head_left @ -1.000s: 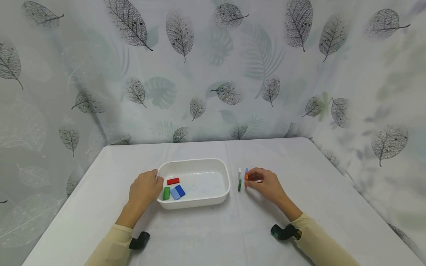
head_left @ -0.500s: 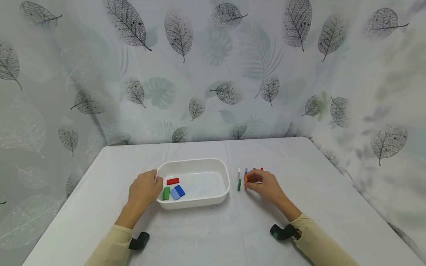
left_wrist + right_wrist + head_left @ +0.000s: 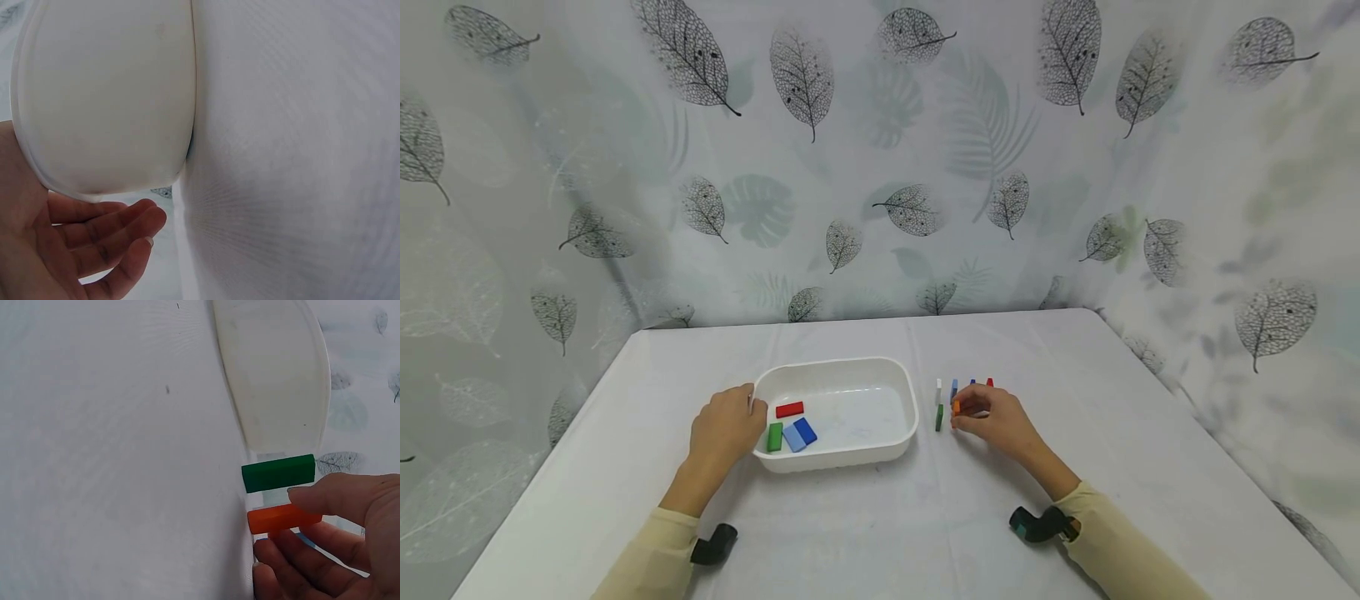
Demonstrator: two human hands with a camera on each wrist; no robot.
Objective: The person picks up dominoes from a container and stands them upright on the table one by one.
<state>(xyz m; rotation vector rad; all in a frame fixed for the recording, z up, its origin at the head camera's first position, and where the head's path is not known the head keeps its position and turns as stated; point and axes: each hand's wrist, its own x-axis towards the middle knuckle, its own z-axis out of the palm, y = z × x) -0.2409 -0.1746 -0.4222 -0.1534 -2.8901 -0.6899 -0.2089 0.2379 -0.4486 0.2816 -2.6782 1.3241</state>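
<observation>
My right hand pinches an upright orange block between thumb and fingers; its lower end meets the table. Just left of it a green block stands on end, untouched. Behind these stand a white block, a light blue block, and a blue and a red block, partly hidden by the hand. My left hand is at the left end of the white tray, its thumb side against the rim, with fingers loosely curled outside the wall.
Inside the tray, toward its left end, lie a red block, a green block, a light blue block and a blue block. A white cloth covers the table, and a leaf-patterned curtain hangs behind it.
My right hand has moved slightly down toward the near edge with the orange block, and the blue and red blocks behind it have come into view. The left hand and tray have stayed put.
</observation>
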